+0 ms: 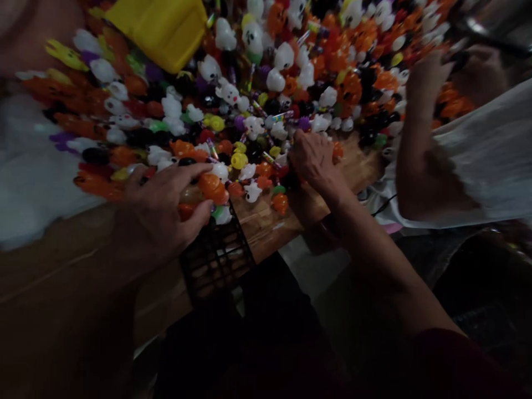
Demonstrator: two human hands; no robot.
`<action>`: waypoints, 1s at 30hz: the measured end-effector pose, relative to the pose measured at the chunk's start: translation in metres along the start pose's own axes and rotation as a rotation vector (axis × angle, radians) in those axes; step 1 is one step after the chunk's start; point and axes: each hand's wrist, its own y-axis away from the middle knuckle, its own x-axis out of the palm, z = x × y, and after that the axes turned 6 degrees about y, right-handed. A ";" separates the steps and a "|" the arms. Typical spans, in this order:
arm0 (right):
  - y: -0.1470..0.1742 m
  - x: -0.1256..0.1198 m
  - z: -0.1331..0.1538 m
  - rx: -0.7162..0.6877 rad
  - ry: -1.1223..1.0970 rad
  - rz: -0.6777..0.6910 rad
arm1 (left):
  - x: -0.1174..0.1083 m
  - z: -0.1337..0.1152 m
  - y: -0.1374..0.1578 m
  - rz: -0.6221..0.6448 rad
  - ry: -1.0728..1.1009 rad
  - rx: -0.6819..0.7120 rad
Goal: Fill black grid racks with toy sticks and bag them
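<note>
Orange plastic figure (pixel 213 188) | between thumb and forefinger of my left hand (pixel 155 208), slanting; right hand (pixel 313 158) farther | whether either hand's fingers (pixel 193 170) grasp, I cannot tell

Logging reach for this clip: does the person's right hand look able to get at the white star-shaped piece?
Probably yes: nothing covers the white star-shaped piece, and bare wood leaves its near side free for the right hand.
</note>
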 end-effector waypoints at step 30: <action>0.186 0.014 0.060 -0.316 -0.054 -0.231 | -0.001 -0.011 -0.005 0.007 0.089 -0.146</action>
